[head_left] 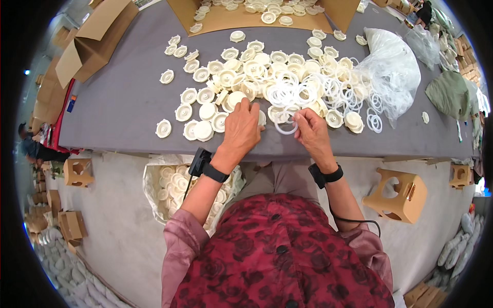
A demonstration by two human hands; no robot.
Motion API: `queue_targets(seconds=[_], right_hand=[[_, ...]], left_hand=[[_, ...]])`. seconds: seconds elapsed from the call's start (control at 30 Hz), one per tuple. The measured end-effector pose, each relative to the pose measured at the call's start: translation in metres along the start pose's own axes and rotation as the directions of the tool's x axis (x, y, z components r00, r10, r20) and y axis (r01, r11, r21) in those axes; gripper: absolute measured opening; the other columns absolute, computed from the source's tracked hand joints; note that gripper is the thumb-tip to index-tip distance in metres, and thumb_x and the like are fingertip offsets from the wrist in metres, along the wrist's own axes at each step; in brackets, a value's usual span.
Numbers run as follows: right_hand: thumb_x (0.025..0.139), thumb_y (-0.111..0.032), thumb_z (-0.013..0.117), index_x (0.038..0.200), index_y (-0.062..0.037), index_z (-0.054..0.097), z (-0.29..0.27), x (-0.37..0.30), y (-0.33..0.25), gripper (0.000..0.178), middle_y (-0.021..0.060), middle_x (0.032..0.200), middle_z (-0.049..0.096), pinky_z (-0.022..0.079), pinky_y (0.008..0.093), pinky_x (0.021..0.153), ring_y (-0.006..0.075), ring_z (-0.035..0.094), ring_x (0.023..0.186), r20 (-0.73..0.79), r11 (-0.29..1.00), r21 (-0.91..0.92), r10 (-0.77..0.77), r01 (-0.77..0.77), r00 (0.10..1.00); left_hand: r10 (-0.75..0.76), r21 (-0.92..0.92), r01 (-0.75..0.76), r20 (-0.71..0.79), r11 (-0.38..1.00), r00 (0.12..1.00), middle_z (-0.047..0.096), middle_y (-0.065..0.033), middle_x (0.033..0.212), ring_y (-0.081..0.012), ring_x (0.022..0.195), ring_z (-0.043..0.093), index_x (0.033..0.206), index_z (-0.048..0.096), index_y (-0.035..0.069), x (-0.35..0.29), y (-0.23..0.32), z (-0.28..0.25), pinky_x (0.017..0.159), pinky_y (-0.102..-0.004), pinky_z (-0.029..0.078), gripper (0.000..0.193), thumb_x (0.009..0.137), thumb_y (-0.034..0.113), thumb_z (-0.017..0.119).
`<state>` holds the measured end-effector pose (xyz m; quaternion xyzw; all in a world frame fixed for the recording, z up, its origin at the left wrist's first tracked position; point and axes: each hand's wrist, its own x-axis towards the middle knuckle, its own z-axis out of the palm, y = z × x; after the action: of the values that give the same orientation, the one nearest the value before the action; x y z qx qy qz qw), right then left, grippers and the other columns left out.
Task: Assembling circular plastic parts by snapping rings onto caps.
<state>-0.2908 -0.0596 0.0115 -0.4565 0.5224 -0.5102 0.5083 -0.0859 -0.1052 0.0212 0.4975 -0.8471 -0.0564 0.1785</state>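
Note:
Cream plastic caps (pixel 227 78) with notched rims lie heaped and scattered over the table in front of me. My left hand (pixel 242 126) is among the near caps, its fingers bent together at the rim of a round cream cap (pixel 236 98); its thumb side is partly hidden. My right hand (pixel 311 132) pinches a translucent white ring (pixel 285 131) between thumb and fingers, just right of my left hand. Many similar rings (pixel 284 94) lie in a loose pile on the caps beyond my right hand.
An open cardboard box (pixel 205 24) with more caps stands at the far side. A clear plastic bag (pixel 393 66) lies at right, rings by its mouth. Below the grey table (pixel 138 102), a white sack (pixel 154 197) holds caps. A tan stool (pixel 400 197) stands at right.

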Motion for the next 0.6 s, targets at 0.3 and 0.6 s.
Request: queue_targets(seconds=[0.3,0.6], right_hand=[[0.096,-0.006,0.058,0.098,0.0015,0.059,0.014,-0.013,0.008,0.008,0.0027,0.077,0.062,0.041,0.0193,0.044,0.0060,0.058,0.062,0.106,0.998,0.051,0.034,-0.040,0.994],[0.091,-0.004,0.061,0.097,0.0010,0.059,0.029,-0.015,0.018,0.008,0.0029,0.076,0.063,0.049,0.0268,0.060,0.0086,0.060,0.067,0.018,0.969,-0.191,-0.156,0.156,0.988]], left_hand=[[-0.132,-0.139,0.114,-0.124,0.984,0.984,0.055,-0.0168,0.106,-0.0353,0.096,0.058,0.110,0.054,0.000,-0.046,-0.002,0.008,0.075,-0.0428,0.050,0.066,0.064,0.033,0.088],[-0.323,-0.309,0.279,-0.100,0.909,0.941,0.065,-0.0174,0.094,-0.0337,0.084,0.065,0.101,0.056,-0.001,-0.058,-0.012,0.010,0.067,-0.0421,0.049,0.056,0.067,0.029,0.088]])
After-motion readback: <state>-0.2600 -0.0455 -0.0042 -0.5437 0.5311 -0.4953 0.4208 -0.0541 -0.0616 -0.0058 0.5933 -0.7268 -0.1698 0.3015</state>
